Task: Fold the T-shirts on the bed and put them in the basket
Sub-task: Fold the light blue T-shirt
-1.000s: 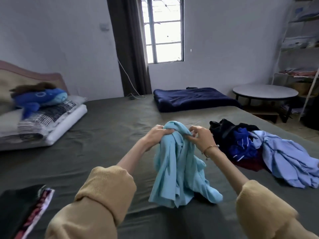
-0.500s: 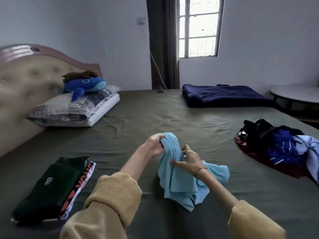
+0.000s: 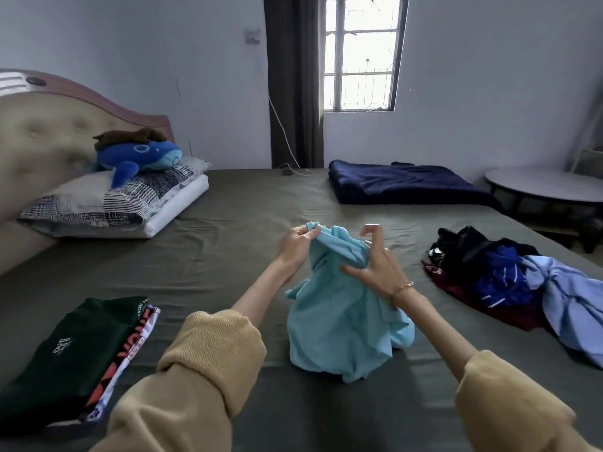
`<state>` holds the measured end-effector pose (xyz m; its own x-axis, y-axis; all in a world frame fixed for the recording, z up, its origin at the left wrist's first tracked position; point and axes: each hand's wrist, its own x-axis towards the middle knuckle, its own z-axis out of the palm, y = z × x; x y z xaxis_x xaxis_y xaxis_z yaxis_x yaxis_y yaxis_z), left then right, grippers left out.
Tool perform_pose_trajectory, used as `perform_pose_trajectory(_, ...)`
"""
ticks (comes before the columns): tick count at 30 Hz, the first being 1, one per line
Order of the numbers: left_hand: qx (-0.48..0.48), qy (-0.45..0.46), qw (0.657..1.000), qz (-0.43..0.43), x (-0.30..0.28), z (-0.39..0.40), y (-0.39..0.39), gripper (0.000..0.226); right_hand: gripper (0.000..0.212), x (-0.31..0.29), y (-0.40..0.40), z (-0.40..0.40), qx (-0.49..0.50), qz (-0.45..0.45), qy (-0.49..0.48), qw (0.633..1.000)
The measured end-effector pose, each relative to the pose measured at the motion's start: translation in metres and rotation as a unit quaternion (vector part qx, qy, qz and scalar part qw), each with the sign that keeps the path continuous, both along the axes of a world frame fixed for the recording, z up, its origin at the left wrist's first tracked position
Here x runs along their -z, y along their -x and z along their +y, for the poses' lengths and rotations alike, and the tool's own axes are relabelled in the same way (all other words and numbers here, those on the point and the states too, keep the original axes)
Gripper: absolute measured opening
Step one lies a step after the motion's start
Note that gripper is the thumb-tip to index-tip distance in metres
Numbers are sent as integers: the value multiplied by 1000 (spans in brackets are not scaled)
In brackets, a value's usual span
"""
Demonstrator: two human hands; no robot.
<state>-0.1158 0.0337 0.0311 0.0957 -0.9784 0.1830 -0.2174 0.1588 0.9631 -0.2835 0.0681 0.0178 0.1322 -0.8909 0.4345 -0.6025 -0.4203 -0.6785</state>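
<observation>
A light blue T-shirt (image 3: 339,324) hangs crumpled over the middle of the green bed (image 3: 228,249), its lower part resting on the sheet. My left hand (image 3: 295,244) pinches its top edge. My right hand (image 3: 378,259) is at the shirt's upper right with thumb and fingers spread; the cloth hides whether it grips. A stack of folded T-shirts (image 3: 75,357), dark green on top, lies at the near left. A pile of unfolded clothes (image 3: 509,278), black, blue, maroon and pale blue, lies at the right. No basket is in view.
Pillows (image 3: 107,203) with a blue plush toy (image 3: 140,154) lie by the headboard at the left. A folded navy blanket (image 3: 404,182) sits at the bed's far side. A round table (image 3: 548,187) stands beyond the bed's right edge.
My view swung left, bringing the folded stack into sight. The shirt was lifted higher, and my right hand moved from its middle up to its upper right with fingers spread.
</observation>
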Motion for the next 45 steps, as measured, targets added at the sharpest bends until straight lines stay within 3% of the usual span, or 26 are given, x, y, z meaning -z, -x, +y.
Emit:
perform_pose_trajectory(4, 79, 21, 996, -24, -15, 7, 9, 7, 24, -7, 26, -9, 33, -10, 80, 996)
perform_pose_trajectory(6, 104, 23, 988, -114, -21, 8, 5, 27, 14, -9, 42, -16, 88, 0, 84, 993)
perform_pose_trajectory(9, 100, 70, 967, -224, -29, 12, 3, 45, 13, -8, 64, -15, 198, 107, 49, 973)
perform_pose_trajectory(12, 77, 117, 943, -301, -35, 12, 4, 24, 15, -5, 65, -11, 238, 221, 46, 945)
perform_pose_trajectory(14, 32, 154, 914, -374, -41, 11, 4, 11, 20, -7, 60, -10, 245, 226, 50, 941)
perform_pose_trajectory(15, 6, 159, 905, -395, -46, 12, 3, 16, 19, -13, 58, -9, 245, 199, 47, 948)
perform_pose_trajectory(18, -42, 98, 936, -334, -59, 10, -9, 43, 18, -36, 60, -11, 238, 124, 74, 960)
perform_pose_trajectory(20, 3, 51, 975, -215, -61, 7, -16, 42, 22, -49, 63, -17, 235, 109, 96, 961)
perform_pose_trajectory(22, 20, 33, 990, -137, -67, 12, -17, 41, 24, -56, 62, -24, 230, 76, 108, 964)
perform_pose_trajectory(24, -20, 48, 990, -134, -75, 14, -15, 46, 22, -61, 61, -30, 232, 39, 126, 964)
perform_pose_trajectory(27, -98, 141, 967, -186, -96, 22, -11, 53, 21, -68, 57, -34, 242, 4, 143, 960)
perform_pose_trajectory(30, -100, 192, 950, -224, -101, 24, -18, 47, 21, -65, 56, -37, 249, -14, 125, 960)
perform_pose_trajectory(32, -49, 157, 942, -294, -85, 19, -29, 35, 23, -52, 61, -37, 261, 3, 79, 962)
perform_pose_trajectory(35, 81, 13, 916, -392, -48, 21, -51, 24, 26, -19, 69, -33, 275, 49, 2, 960)
perform_pose_trajectory(38, 144, -127, 848, -494, -7, 24, -68, 27, 31, 18, 79, -31, 297, 57, -60, 951)
perform_pose_trajectory(40, 119, -137, 817, -548, 11, 26, -80, 18, 29, 38, 86, -30, 315, 48, -92, 943)
perform_pose_trajectory(45, -13, -78, 809, -582, 35, 15, -104, 9, 18, 65, 81, -31, 326, 117, -134, 929)
